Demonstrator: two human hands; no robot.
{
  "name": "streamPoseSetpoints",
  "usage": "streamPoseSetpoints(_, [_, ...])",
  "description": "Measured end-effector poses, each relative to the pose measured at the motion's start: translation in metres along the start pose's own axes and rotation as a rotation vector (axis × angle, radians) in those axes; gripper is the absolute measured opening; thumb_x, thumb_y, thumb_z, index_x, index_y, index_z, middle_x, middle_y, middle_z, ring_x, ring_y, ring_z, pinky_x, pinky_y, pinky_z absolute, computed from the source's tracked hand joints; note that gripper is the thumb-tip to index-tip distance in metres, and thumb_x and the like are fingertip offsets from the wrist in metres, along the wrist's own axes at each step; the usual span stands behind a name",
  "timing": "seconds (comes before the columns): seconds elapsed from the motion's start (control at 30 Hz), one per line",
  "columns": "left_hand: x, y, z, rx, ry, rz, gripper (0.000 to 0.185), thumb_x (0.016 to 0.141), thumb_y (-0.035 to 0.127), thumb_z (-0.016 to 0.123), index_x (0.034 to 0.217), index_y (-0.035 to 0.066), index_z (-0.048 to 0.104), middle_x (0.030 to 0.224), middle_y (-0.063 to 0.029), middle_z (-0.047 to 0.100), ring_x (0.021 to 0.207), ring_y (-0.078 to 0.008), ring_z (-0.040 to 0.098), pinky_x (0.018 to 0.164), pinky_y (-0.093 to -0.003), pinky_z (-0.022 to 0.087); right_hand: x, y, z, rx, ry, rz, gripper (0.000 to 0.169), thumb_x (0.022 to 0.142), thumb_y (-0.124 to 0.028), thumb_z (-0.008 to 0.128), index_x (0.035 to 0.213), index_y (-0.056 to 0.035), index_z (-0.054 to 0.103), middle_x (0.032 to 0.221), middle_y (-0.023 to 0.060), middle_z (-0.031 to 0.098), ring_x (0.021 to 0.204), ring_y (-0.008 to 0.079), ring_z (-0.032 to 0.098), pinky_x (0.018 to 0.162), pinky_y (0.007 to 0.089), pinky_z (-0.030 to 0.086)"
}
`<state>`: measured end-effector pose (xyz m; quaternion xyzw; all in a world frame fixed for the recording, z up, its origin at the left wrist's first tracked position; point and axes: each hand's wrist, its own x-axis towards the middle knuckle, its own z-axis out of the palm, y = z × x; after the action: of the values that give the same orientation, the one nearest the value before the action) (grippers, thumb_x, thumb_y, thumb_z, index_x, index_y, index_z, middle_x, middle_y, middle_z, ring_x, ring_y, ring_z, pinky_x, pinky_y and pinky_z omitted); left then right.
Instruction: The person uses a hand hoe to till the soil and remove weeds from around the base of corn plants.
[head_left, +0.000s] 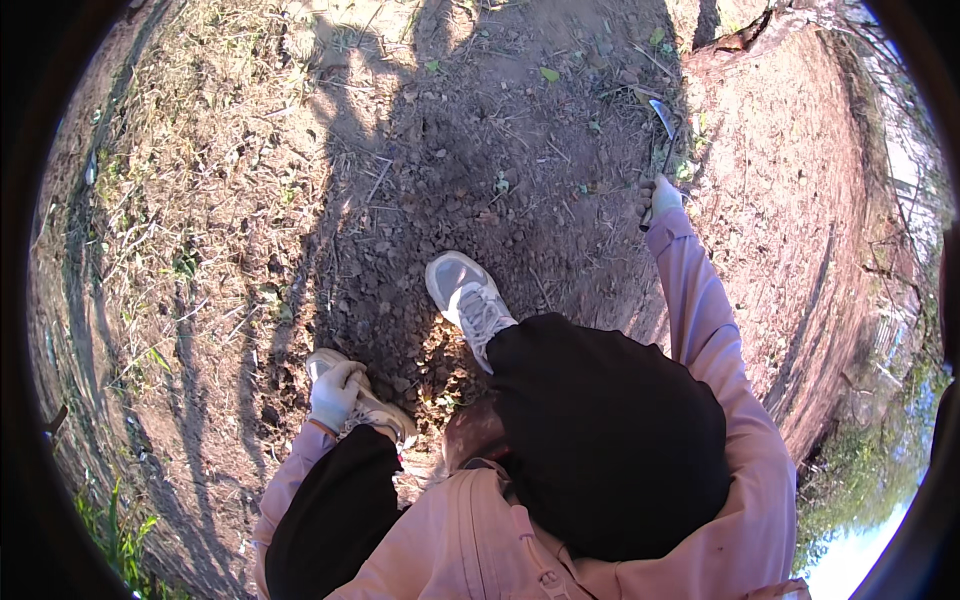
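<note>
My right hand (663, 198), in a white work glove with a darker palm side, grips the handle of a sickle (663, 120). Its curved metal blade points away from me, close over the soil. On the left, my gloved left hand (335, 394) hangs over my left shoe (384, 411), fingers bent downward and partly out of sight. Whether it touches the shoe or holds anything is unclear. My right shoe (466, 296) stands a little further forward on loose dark soil (450, 199).
Sunlit dry grass and plant litter (202, 165) cover the ground on the left. Bare reddish soil (772, 172) stretches to the right. A tree trunk or thick root (750, 37) lies at the upper right, with branches beside it. Green blades (116, 536) grow at lower left.
</note>
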<state>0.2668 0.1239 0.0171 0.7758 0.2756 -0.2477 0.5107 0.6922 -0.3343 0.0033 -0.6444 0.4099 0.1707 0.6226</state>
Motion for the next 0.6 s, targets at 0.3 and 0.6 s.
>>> streamPoseSetpoints(0.3, [0.002,-0.017,0.002,0.057,0.017,0.026,0.015,0.080,0.012,0.053,0.090,0.006,0.063,0.078,-0.0127,0.064,0.076,-0.0274,0.062,0.070,-0.0330,0.048,-0.124,0.105,0.030,0.054,0.216,-0.051,0.032,0.089,-0.036,0.045,0.074,-0.0077,0.048,0.053,0.0008,0.040,0.036,0.0136,0.036,0.034,0.0300,0.034])
streamPoseSetpoints(0.6, [0.002,-0.014,0.003,0.079,0.036,0.058,0.016,0.081,0.014,0.053,0.091,0.007,0.063,0.082,-0.0113,0.065,0.078,-0.0266,0.062,0.071,-0.0327,0.048,-0.176,0.081,0.120,-0.482,-0.527,-0.082,0.019,0.086,-0.023,0.054,0.089,-0.0054,0.049,0.053,-0.0006,0.041,0.037,0.0094,0.039,0.033,0.0261,0.034])
